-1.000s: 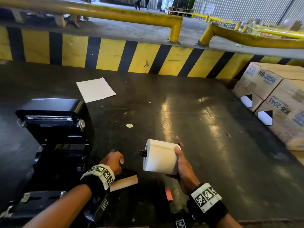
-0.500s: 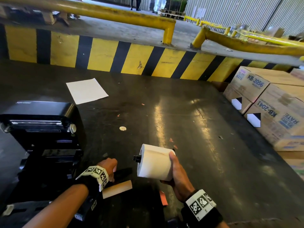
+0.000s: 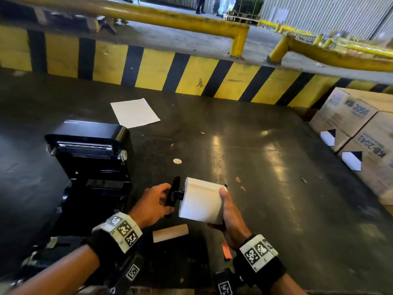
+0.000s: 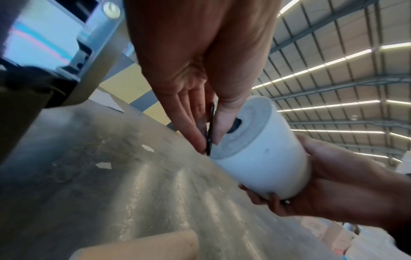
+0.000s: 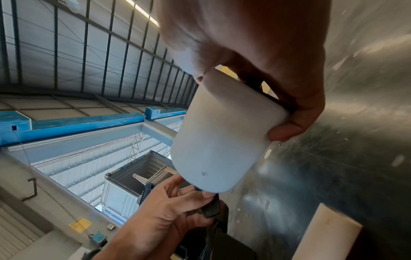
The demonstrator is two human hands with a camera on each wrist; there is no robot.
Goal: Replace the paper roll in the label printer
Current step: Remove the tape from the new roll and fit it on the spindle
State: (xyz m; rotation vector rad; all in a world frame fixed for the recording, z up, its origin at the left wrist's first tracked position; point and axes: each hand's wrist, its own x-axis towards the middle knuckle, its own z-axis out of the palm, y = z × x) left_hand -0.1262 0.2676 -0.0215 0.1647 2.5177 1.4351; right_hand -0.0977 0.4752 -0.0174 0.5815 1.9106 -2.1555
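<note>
My right hand (image 3: 225,211) grips a full white paper roll (image 3: 201,200) held above the dark table (image 3: 265,188), thumb on top and fingers beneath. A black spindle (image 3: 178,195) sticks out of the roll's left end. My left hand (image 3: 158,201) pinches a flat black end plate (image 3: 171,193) on that spindle, seen edge-on as the end plate (image 4: 210,130) between thumb and fingers beside the roll (image 4: 266,146). The black label printer (image 3: 89,158) stands open at the left. An empty brown cardboard core (image 3: 170,232) lies on the table below the hands. The roll (image 5: 222,137) fills the right wrist view.
A white sheet of paper (image 3: 134,112) lies behind the printer. Cardboard boxes (image 3: 361,133) are stacked at the right edge. A yellow-and-black striped kerb (image 3: 191,75) bounds the far side. Small scraps, an orange tag (image 3: 227,251) and a pale disc (image 3: 177,161) dot the table.
My left hand has left the table near the cardboard core and risen to the roll's left end, where it now pinches the black end plate. The roll stays in my right hand.
</note>
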